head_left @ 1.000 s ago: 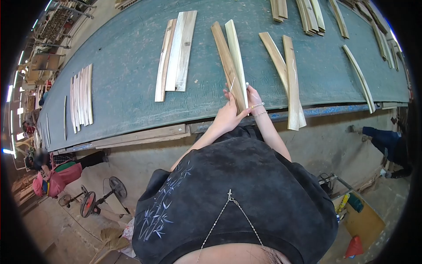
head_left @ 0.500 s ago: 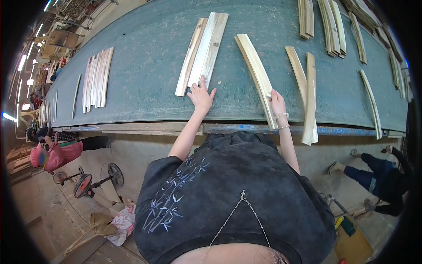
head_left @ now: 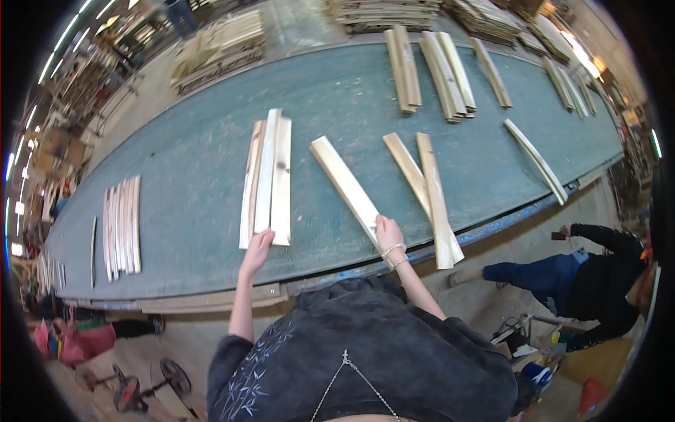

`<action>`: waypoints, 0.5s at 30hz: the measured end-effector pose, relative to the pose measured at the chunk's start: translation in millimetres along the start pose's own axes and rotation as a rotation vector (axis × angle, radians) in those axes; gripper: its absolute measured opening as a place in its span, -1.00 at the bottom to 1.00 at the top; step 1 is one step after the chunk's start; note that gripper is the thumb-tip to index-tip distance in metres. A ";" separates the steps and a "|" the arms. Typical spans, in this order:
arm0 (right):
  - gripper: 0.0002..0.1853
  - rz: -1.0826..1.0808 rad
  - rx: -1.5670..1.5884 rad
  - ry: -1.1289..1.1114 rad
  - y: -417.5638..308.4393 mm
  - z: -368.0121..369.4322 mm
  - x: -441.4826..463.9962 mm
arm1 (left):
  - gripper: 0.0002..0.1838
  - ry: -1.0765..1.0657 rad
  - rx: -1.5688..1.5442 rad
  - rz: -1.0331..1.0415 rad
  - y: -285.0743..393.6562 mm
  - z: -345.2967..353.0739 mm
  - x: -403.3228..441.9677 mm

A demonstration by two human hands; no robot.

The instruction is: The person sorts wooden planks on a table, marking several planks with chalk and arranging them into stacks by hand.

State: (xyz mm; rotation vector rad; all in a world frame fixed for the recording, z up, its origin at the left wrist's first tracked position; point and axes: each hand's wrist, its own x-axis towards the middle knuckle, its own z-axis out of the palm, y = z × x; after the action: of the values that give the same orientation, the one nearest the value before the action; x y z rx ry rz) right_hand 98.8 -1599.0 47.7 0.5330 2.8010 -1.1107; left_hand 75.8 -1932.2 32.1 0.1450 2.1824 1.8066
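My left hand (head_left: 258,247) is closed on the near end of a pale wooden strip (head_left: 266,172). That strip lies between a browner strip (head_left: 249,190) on its left and a knotted strip (head_left: 282,190) on its right. My right hand (head_left: 388,233) grips another pale wooden strip (head_left: 344,179) near its close end; it slants away to the upper left. Whether more strips lie under it is hard to see. Two crossed strips (head_left: 434,190) rest just right of that hand, their near ends past the table edge.
The green table (head_left: 190,169) carries a row of strips (head_left: 121,225) at left and bundles (head_left: 443,77) at the far right. A single strip (head_left: 536,162) lies near the right edge. Wood stacks (head_left: 221,49) stand beyond. People are at right (head_left: 590,274) and left (head_left: 91,341); a fan (head_left: 174,376) stands below.
My left hand has gone from spread fingers on the strips to a grip on the middle strip's near end. The middle strip has shifted slightly. My right hand keeps its hold. The view has tilted.
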 end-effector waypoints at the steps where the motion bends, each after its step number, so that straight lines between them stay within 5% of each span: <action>1: -0.59 0.006 0.004 0.010 -1.9 -1.5 -1.0 | -0.52 -0.058 -0.398 -0.204 69.9 21.0 -14.9; 4: -0.59 0.012 -0.002 0.029 -6.0 -0.8 -3.8 | -0.29 -0.086 -1.551 -0.170 101.5 72.1 -20.8; 6: -0.59 0.003 -0.015 0.044 -4.6 -2.7 -3.7 | -0.22 -0.223 -1.863 -0.322 91.4 86.5 -4.4; 10: -0.59 -0.025 0.038 -0.001 1.9 -2.1 0.3 | -0.41 -0.454 -1.530 -0.255 84.9 96.2 24.6; 12: -0.59 0.008 0.034 0.028 0.6 -1.3 -2.5 | -0.51 -0.293 -1.304 -0.297 89.9 97.0 29.5; 15: -0.60 0.017 0.035 0.073 -4.1 -0.8 -5.4 | -0.61 0.076 -0.556 -0.153 117.0 82.0 64.5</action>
State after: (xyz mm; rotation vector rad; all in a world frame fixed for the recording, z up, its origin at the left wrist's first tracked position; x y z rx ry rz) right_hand 102.5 -1602.8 52.0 0.6115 2.8377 -1.1621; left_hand 25.4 -1814.0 121.8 -0.2098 1.5989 2.2680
